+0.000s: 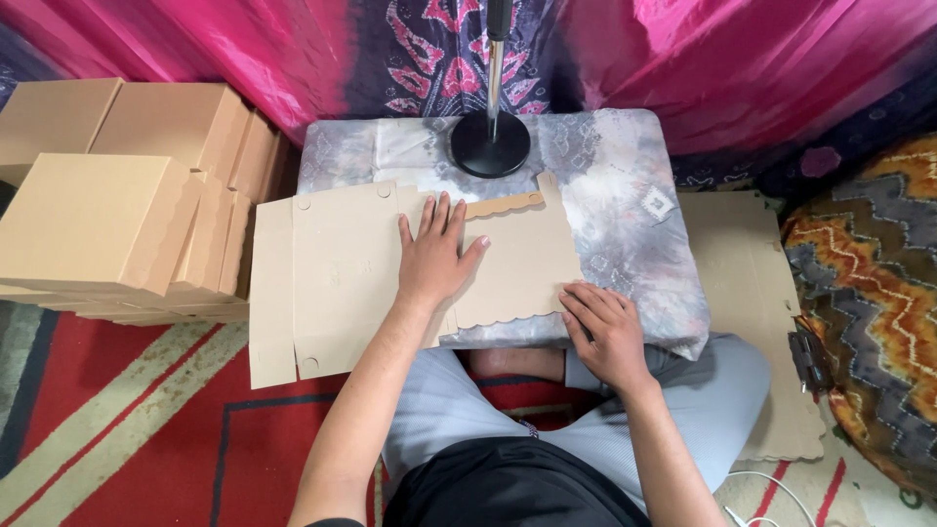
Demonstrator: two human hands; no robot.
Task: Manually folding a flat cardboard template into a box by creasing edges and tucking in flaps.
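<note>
A flat, unfolded brown cardboard box blank [332,283] lies across a small table draped in grey patterned cloth [634,234], overhanging its left edge. My left hand [434,249] presses flat on the middle of the cardboard, fingers spread. My right hand [605,327] rests at the blank's right near corner, fingertips touching the scalloped edge of a flap [517,268]. A narrow scalloped strip [503,204] stands slightly raised at the far edge.
Folded brown cardboard boxes [107,215] are stacked at the left. More flat cardboard blanks [752,293] lie right of the table. A black round stand base with a metal pole [490,141] sits on the table's far side. Pink fabric hangs behind.
</note>
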